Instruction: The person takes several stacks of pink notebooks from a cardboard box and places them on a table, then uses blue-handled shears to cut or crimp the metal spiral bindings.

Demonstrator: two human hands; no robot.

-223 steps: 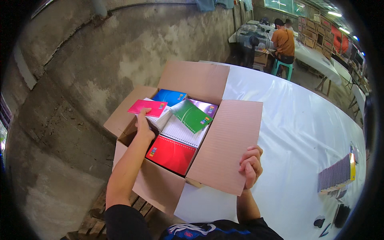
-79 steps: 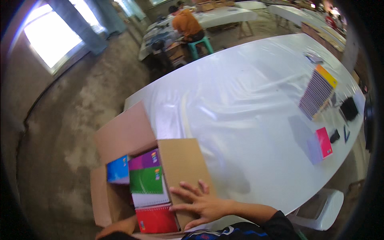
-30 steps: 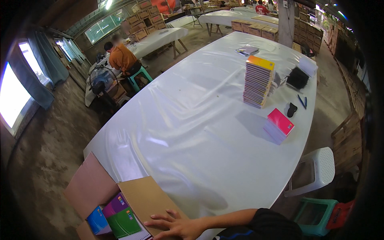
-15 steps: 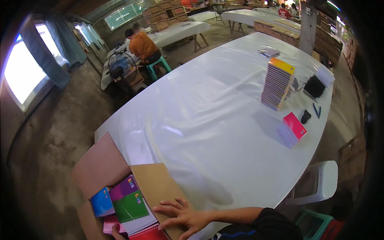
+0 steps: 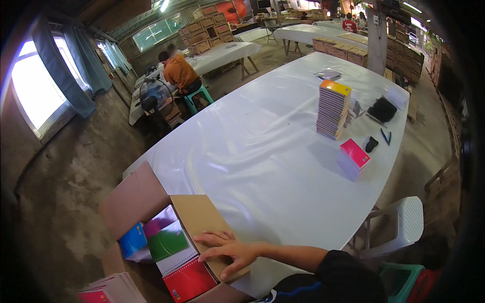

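Head view: the right hand rests palm down on the tan flap of an open carton, its fingers spread and gripping nothing. Just left of that hand, inside the carton, lies a red notebook, with a green notebook and a blue notebook beyond. Farther left, a stack of pink notebooks meets the lower edge; the left hand is out of sight, its grip impossible to tell. Well to the right hand's right, a pink-topped stack stands on the white table
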